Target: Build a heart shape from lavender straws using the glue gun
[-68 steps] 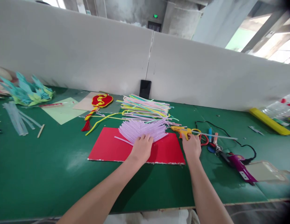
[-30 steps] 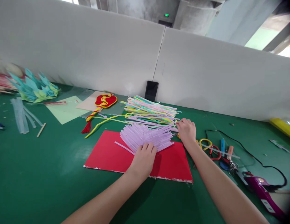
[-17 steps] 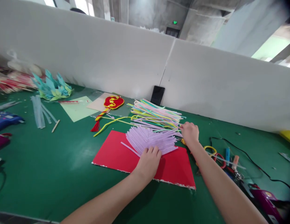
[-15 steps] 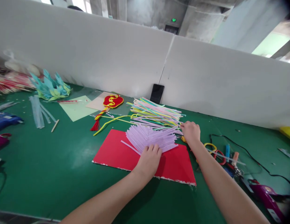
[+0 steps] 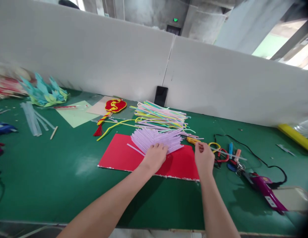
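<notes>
A fan of pale purple straws lies on a red card on the green table. My left hand rests flat on the near tip of the fan, fingers stretched out. My right hand hovers at the card's right edge with its fingers curled together. A thin pale straw runs just beyond its fingertips; whether they grip it I cannot tell. Behind the fan is a heap of mixed-colour straws.
Right of my hand lie an orange glue gun, yellow and red scissors, markers and a purple tool with a black cord. A red and yellow ornament, pale sheets, clear sticks and a teal paper piece lie left. A white partition stands behind.
My right hand has drawn back from the mixed straw heap toward me, to the card's right edge. My left hand has stayed on the purple fan.
</notes>
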Motion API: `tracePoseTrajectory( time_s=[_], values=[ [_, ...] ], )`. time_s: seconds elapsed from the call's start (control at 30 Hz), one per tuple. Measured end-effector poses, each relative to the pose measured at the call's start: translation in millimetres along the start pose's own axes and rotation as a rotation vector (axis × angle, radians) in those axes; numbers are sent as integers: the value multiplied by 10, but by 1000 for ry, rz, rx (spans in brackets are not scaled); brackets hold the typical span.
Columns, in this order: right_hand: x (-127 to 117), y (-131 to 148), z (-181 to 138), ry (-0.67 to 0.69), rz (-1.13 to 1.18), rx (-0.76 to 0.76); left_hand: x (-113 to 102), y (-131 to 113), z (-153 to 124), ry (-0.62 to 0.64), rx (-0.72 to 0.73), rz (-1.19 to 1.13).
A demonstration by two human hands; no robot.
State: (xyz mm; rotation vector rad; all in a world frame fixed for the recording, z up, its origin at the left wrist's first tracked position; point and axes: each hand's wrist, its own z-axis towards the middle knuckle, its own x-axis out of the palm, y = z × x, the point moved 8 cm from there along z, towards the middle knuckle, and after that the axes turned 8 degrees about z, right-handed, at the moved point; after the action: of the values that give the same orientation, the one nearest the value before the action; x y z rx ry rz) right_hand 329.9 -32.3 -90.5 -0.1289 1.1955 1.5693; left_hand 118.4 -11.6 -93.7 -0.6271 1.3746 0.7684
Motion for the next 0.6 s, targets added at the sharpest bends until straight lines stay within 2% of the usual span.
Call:
tracePoseTrajectory(
  time_s=[0.17,0.33,0.6],
  values=[
    [298,387,-231,150,166,-132,-18,29,3,-12,1,-3],
    [504,478,-371,361,295,-67,-45,-4,-7,-53,27,-18],
    [552,490,-381,395,405,-69,-109,37,-31,-177,1,-34]
  ],
)
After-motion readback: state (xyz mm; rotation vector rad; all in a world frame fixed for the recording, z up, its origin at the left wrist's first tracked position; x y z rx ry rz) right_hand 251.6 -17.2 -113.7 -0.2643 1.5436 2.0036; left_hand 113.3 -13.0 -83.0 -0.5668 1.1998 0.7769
